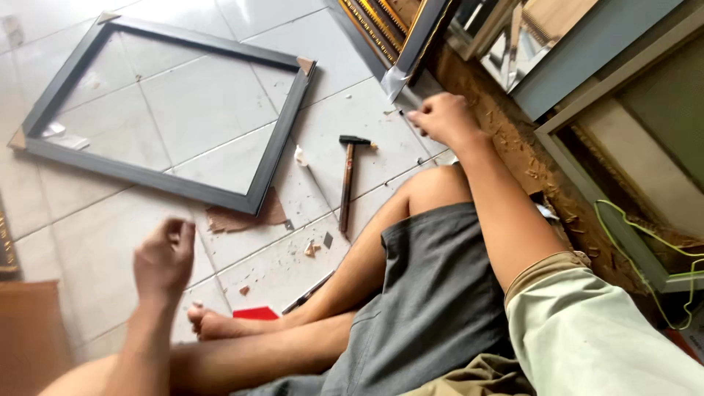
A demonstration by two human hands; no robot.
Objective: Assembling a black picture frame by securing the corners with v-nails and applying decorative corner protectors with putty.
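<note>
A: Biggest thing first?
B: White tiled floor [220, 95]. The person sits on it, legs crossed, grey shorts [433, 293], pale sleeve [587, 330] on the right arm.

A: Next?
B: Dark grey picture frame [275, 150], lying flat on the tiles, upper left of view. Cardboard corner pieces on its corners. A torn brown cardboard scrap [242, 216] lies touching its near corner.

A: Right side?
B: Stacked frames and panels lean along the edge. One gilt-edged frame [381, 26] at top centre. Brown wood shavings [513, 139] litter the strip beside them. A green cable [645, 235] runs over a grey panel at far right.

A: Tools?
B: Hammer [346, 183], wooden handle, dark head, lying on the floor between the grey frame and the knee. Neither hand touches it. A thin dark tool [308, 293] lies near the foot, beside a red flat piece [257, 313].

A: Right hand?
B: Right hand [440, 117] reaches forward past the knee, fingers bunched, pinching a small dark thin item [402, 113]. Too small to identify. It sits just above the floor near the leaning frames.

A: Left hand?
B: Left hand [165, 257] raised over the tiles, near the frame's near corner, fingers curled loosely inward. Blurred; cannot tell if it holds anything.
</note>
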